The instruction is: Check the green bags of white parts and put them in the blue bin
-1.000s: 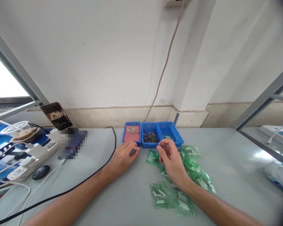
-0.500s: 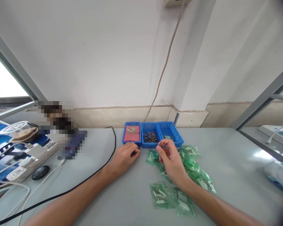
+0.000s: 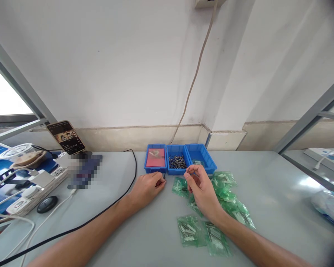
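Observation:
My left hand (image 3: 147,189) rests on the table in front of the left blue bin (image 3: 155,170), fingers curled in a pinch. A small dark bit shows at its fingertips, too small to name. My right hand (image 3: 202,191) is closed, thumb against the fingers, just in front of the right blue bin (image 3: 202,152); what it holds, if anything, I cannot make out. Dark screws (image 3: 177,162) fill part of the middle bin (image 3: 176,171). Beneath and beside my right hand lie several green plastic bags (image 3: 228,200) with pale plugs and screws inside.
Two filled green bags, one on the left (image 3: 188,230) and one on the right (image 3: 217,239), lie nearer me. A black cable (image 3: 100,215) runs under my left forearm. A phone (image 3: 66,137), a power strip (image 3: 28,200) and a black mouse (image 3: 47,204) stand at left.
My left hand has shifted slightly toward me, and its index finger and thumb have changed pose. My right hand and the bags look the same.

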`<state>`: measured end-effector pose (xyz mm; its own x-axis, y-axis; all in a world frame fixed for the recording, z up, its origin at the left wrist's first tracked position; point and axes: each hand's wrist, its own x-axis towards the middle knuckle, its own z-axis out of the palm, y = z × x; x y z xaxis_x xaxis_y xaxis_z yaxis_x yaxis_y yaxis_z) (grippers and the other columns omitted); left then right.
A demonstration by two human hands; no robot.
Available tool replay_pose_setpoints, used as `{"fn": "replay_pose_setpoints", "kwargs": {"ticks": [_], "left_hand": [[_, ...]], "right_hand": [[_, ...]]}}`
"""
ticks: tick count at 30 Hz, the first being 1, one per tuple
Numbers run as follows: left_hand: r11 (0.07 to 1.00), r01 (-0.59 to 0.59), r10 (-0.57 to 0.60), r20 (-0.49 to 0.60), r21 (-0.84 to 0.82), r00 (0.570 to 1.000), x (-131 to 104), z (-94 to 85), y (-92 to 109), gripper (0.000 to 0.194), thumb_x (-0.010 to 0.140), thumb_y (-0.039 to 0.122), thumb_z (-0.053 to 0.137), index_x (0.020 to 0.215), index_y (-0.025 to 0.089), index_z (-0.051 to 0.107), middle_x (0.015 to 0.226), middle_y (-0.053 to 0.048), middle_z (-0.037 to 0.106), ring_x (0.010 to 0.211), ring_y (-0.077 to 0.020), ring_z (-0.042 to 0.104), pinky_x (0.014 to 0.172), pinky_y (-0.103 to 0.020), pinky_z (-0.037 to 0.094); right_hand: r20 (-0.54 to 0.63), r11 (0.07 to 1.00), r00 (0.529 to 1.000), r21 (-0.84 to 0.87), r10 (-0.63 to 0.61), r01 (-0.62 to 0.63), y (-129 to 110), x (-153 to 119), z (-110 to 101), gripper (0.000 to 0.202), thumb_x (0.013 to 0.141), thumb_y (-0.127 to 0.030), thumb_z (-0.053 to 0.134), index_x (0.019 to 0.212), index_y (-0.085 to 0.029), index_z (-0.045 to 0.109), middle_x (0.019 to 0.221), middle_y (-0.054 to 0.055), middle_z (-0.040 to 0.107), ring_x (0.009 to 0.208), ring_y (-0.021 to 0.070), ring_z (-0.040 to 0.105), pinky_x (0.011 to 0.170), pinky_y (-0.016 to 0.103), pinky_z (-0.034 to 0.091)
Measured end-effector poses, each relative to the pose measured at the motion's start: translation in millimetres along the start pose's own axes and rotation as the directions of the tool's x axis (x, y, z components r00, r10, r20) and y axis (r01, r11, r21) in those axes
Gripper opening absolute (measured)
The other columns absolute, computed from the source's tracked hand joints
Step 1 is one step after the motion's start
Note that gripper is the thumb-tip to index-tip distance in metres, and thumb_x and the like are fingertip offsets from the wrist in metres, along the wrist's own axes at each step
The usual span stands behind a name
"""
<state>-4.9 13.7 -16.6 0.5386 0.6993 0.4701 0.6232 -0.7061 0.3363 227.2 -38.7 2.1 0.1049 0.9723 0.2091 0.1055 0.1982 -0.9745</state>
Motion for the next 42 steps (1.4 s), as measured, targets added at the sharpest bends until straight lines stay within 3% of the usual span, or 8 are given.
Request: {"fn": "replay_pose_setpoints", "kwargs": {"ticks": [11, 21, 31, 37, 42], "left_hand": [[1.0, 0.006, -0.006, 0.004, 0.013, 1.0, -0.3, 0.9, -2.1, 0.02, 0.099, 0.021, 0.061, 0.079, 0.02, 0.059, 0.074, 0.001, 0.068, 0.062, -0.0134, 0.06, 0.058, -0.025, 0.038], [0.999, 0.043, -0.043, 0.04, 0.007, 0.998, -1.4, 1.1, -2.6, 0.015, 0.101, 0.025, 0.063, 0.087, 0.021, 0.064, 0.079, 0.002, 0.07, 0.066, -0.0138, 0.062, 0.061, -0.025, 0.039], [0.998, 0.059, -0.061, 0.053, 0.025, 0.997, -0.6, 0.5, -1.4, 0.012, 0.101, 0.025, 0.064, 0.09, 0.021, 0.066, 0.082, 0.002, 0.072, 0.067, -0.0131, 0.063, 0.062, -0.025, 0.039], [0.997, 0.07, -0.072, 0.063, 0.028, 0.995, -0.5, -0.2, -0.7, 0.012, 0.102, 0.026, 0.063, 0.091, 0.021, 0.067, 0.083, 0.002, 0.073, 0.069, -0.0132, 0.063, 0.064, -0.024, 0.04], [0.997, 0.071, -0.072, 0.062, 0.029, 0.995, 0.0, -0.6, 0.0, 0.013, 0.104, 0.028, 0.061, 0.095, 0.022, 0.068, 0.087, 0.001, 0.075, 0.072, -0.0139, 0.065, 0.065, -0.024, 0.041]], "right_hand": [[-0.017, 1.0, 1.0, 0.016, -0.019, 0.019, 2.1, 1.2, 0.8, 0.026, 0.099, -0.052, 0.064, 0.107, -0.029, 0.057, 0.094, 0.001, 0.057, 0.065, 0.0163, 0.05, 0.055, 0.028, 0.047], [0.016, 0.999, 0.999, -0.03, -0.029, 0.029, -3.8, -1.1, -0.9, 0.026, 0.103, -0.051, 0.059, 0.112, -0.029, 0.07, 0.102, 0.004, 0.069, 0.064, 0.0167, 0.054, 0.057, 0.03, 0.047], [0.031, 1.0, 0.999, -0.007, -0.014, 0.014, -0.9, 1.4, -0.5, 0.022, 0.104, -0.05, 0.06, 0.107, -0.028, 0.06, 0.089, 0.0, 0.061, 0.068, 0.0175, 0.057, 0.058, 0.029, 0.048], [0.039, 0.995, 0.996, -0.041, -0.085, 0.087, -4.4, 1.4, -1.2, 0.022, 0.103, -0.047, 0.063, 0.103, -0.025, 0.064, 0.092, 0.002, 0.057, 0.072, 0.0166, 0.053, 0.058, 0.027, 0.047], [0.031, 0.999, 0.999, 0.037, -0.032, 0.031, -6.6, 0.8, -0.5, 0.022, 0.102, -0.048, 0.064, 0.101, -0.026, 0.062, 0.084, -0.001, 0.056, 0.067, 0.0155, 0.054, 0.056, 0.026, 0.048]]}}
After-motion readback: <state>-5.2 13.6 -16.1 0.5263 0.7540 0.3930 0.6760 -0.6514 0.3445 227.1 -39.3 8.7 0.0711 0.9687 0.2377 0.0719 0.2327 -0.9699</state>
